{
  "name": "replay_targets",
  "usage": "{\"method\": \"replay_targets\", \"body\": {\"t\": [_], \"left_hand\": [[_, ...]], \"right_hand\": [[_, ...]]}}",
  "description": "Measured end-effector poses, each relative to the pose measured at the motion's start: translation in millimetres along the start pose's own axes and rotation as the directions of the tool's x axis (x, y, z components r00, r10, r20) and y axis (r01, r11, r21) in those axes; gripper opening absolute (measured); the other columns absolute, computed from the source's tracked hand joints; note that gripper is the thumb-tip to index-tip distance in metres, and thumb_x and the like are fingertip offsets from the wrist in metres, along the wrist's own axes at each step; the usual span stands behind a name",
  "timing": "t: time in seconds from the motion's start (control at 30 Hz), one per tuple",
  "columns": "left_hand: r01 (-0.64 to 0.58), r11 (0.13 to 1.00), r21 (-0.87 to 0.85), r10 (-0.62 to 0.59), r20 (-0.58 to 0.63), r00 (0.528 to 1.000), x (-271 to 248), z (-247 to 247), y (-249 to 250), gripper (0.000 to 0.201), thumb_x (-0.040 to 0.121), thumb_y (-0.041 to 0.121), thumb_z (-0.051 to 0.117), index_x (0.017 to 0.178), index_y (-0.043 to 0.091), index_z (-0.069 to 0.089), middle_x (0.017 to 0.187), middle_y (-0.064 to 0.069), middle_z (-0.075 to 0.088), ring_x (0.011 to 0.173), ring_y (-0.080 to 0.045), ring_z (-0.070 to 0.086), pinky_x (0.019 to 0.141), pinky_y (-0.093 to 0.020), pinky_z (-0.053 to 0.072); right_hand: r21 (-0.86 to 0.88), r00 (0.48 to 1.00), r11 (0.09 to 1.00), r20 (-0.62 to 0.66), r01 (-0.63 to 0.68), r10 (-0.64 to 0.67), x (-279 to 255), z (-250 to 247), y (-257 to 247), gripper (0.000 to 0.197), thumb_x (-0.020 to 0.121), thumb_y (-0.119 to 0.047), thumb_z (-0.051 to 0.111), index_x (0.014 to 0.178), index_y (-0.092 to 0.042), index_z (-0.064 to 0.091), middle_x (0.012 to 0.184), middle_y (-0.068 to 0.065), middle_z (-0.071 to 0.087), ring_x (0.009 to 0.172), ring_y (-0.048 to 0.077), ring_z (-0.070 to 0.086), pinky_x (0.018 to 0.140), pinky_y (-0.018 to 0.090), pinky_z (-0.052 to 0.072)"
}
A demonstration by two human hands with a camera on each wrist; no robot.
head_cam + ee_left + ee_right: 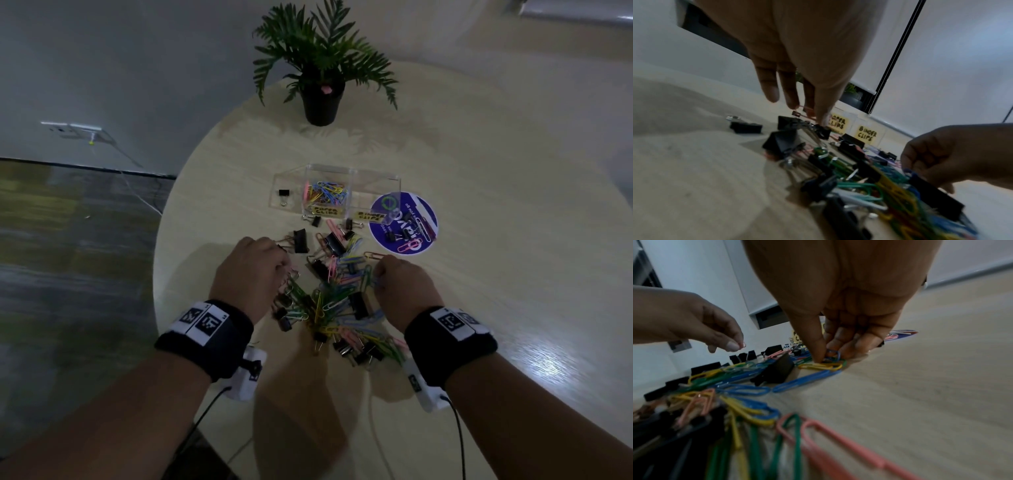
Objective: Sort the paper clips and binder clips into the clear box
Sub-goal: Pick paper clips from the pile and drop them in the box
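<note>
A mixed pile of coloured paper clips and black binder clips (pixel 339 301) lies on the round table between my hands. Behind it stands the clear box (pixel 356 170); its left cell, labelled paper clips (pixel 325 209), holds several coloured clips, and the right cell carries the binder clips label (pixel 867 134). My right hand (pixel 826 356) pinches a blue paper clip (pixel 832 352) at the pile's right edge. My left hand (pixel 818 116) hovers over the pile's left side, thumb and forefinger together just above a small black binder clip (pixel 823 132); what they hold is hidden.
A clear lid (pixel 277 202) lies left of the box with one binder clip (pixel 283 194) on it. A round purple disc (pixel 421 212) with a few clips sits right of the pile. A potted plant (pixel 322 102) stands at the back. The table edge curves close on the left.
</note>
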State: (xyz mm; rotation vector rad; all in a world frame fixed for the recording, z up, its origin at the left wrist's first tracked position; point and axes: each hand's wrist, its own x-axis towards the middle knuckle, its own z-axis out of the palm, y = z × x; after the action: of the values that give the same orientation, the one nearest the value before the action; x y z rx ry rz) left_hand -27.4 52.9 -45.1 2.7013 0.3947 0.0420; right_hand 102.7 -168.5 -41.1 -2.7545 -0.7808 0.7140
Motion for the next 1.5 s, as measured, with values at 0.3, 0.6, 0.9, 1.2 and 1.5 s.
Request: {"method": "replay_targets", "body": {"t": [0.3, 0.6, 0.9, 1.2, 1.5], "left_hand": [[-0.262, 0.964, -0.046, 0.265, 0.240, 0.934, 3, 10, 9, 0.007, 0.086, 0.017, 0.068, 0.091, 0.018, 0.073, 0.094, 0.000, 0.066, 0.088, -0.020, 0.060, 0.072, -0.026, 0.042], [-0.320, 0.947, -0.004, 0.309, 0.272, 0.911, 5, 11, 1, 0.025, 0.084, 0.012, 0.070, 0.109, 0.012, 0.069, 0.097, -0.008, 0.066, 0.093, -0.029, 0.061, 0.075, -0.038, 0.051], [-0.232, 0.972, 0.021, 0.210, 0.356, 0.911, 7, 1, 1, 0.010, 0.083, 0.020, 0.070, 0.092, 0.017, 0.071, 0.091, -0.002, 0.063, 0.092, -0.023, 0.051, 0.078, -0.034, 0.043], [0.077, 0.981, -0.177, -0.026, 0.274, 0.961, 4, -20, 8, 0.018, 0.089, 0.026, 0.066, 0.104, 0.021, 0.073, 0.096, 0.001, 0.071, 0.086, -0.014, 0.064, 0.078, -0.029, 0.050], [0.312, 0.722, -0.618, -0.277, 0.155, 0.948, 24, -35, 19, 0.011, 0.087, 0.025, 0.069, 0.094, 0.030, 0.076, 0.081, 0.013, 0.074, 0.070, 0.002, 0.066, 0.068, -0.013, 0.047]], "right_hand": [[-0.042, 0.932, 0.932, 0.068, 0.360, -0.357, 2, -13, -1, 0.012, 0.087, -0.011, 0.053, 0.093, -0.016, 0.063, 0.100, 0.008, 0.054, 0.086, 0.029, 0.054, 0.071, 0.034, 0.042], [-0.068, 0.972, 0.970, 0.019, 0.234, -0.233, 2, -4, 12, 0.015, 0.083, -0.014, 0.057, 0.098, -0.016, 0.062, 0.099, 0.010, 0.058, 0.093, 0.032, 0.055, 0.074, 0.035, 0.040], [-0.155, 0.964, 0.953, -0.020, 0.261, -0.267, -5, -3, 15, 0.012, 0.083, -0.020, 0.064, 0.093, -0.014, 0.064, 0.093, 0.010, 0.063, 0.087, 0.033, 0.054, 0.080, 0.037, 0.041], [0.026, 0.991, 0.991, -0.037, 0.128, -0.127, -8, -11, 13, 0.023, 0.088, -0.017, 0.053, 0.107, -0.018, 0.065, 0.103, 0.008, 0.062, 0.095, 0.030, 0.058, 0.077, 0.034, 0.045], [0.437, 0.978, 0.899, -0.202, 0.038, 0.057, 2, -32, 0, 0.020, 0.085, -0.014, 0.064, 0.103, -0.020, 0.071, 0.085, -0.001, 0.070, 0.077, 0.013, 0.065, 0.068, 0.014, 0.044]]}}
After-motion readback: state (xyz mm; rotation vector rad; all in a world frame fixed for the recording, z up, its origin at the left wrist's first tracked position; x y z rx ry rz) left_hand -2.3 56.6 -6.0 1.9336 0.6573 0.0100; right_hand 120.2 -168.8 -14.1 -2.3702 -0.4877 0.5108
